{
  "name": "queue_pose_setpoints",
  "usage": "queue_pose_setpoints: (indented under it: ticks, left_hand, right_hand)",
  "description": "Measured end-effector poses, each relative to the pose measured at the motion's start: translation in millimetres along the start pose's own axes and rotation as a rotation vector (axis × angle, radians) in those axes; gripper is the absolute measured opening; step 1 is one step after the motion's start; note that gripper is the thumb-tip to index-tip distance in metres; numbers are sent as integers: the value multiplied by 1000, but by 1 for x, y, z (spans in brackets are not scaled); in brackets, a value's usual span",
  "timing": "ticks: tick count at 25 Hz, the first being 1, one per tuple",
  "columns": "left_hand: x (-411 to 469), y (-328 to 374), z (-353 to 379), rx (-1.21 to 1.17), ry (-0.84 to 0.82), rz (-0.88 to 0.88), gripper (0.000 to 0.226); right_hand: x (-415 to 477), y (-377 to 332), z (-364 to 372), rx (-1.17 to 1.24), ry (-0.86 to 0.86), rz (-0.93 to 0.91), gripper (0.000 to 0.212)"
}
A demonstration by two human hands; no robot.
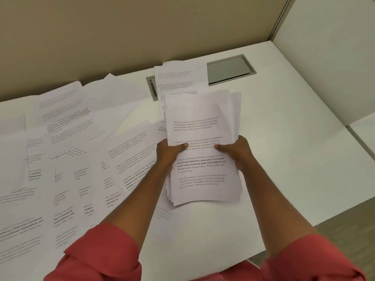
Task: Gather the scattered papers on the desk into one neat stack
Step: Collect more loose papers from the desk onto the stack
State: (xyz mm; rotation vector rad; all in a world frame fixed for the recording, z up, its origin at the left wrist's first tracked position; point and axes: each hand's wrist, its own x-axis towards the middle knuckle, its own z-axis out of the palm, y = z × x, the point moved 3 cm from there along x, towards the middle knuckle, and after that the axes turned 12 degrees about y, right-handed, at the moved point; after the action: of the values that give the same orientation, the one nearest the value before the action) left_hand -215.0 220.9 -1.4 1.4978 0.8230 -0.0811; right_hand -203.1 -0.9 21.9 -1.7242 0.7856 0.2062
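Both hands grip one paper stack (203, 151): left hand (169, 154) on its left edge, right hand (238, 152) on its right, thumbs on top sheet. Stack edges uneven, held above white bench (284, 149). Loose printed sheets (77, 159) overlap across bench left. One sheet (178, 80) partly covers grey cable hatch (229, 69).

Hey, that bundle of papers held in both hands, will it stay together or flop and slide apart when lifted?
The bundle of papers probably flops past the left hand and right hand, which grip only mid-sheet. Its edges already fan unevenly, so sheets likely slide. It looks light.
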Motion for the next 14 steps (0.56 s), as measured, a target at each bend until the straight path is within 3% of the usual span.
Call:
queue_pose_setpoints:
  ticks: [3, 8, 14]
  left_hand:
    - [45, 21, 13, 187, 153, 95, 44]
    - [150, 57, 41, 487, 363, 189, 66]
    - [216, 118, 76, 671, 382, 205, 68]
  right_hand:
    - [34, -30, 35, -8, -71, 43, 45]
    - [119, -92, 95, -117, -35, -10, 52]
    - [201, -154, 132, -713, 78, -220, 72]
